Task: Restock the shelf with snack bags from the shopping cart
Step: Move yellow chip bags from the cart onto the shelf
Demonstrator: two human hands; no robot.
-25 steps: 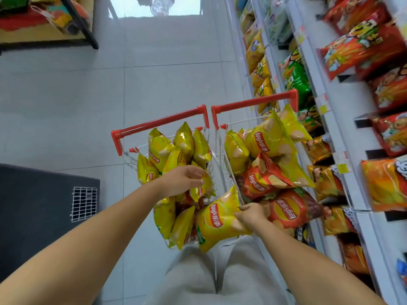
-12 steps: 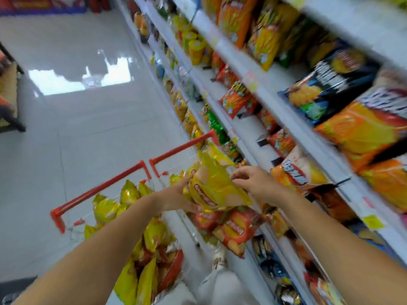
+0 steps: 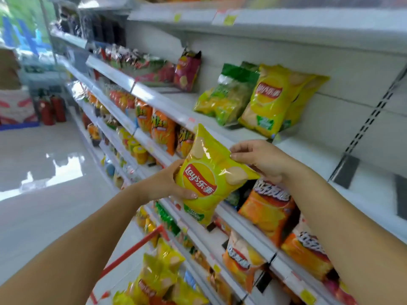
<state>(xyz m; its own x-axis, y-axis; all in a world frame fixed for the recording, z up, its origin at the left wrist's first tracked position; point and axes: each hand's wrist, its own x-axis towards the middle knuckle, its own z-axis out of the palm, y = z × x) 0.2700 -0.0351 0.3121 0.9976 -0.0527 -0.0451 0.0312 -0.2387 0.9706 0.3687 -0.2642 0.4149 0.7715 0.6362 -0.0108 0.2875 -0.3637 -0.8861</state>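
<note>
Both hands [image 3: 167,183] [image 3: 262,159] hold yellow bag [image 3: 211,172] before seemingly white shelf [image 3: 308,148].

I run single head view only: looks forward-down from above arms, tilted, faces shelving [image 3: 220,137] at right, close; aisle floor [image 3: 44,194] recedes left.

This is a shop aisle, likely a small supermarket. Long white tiered shelves [image 3: 154,100] run along the right, stocked with rows of snack bags [image 3: 267,102] and fronted by small price tags [image 3: 229,19]. A red-handled shopping cart [image 3: 132,252] stands on the glossy tiled floor [image 3: 44,172]; what look like red fire extinguishers [image 3: 52,108] stand blurred at the far end.
</note>
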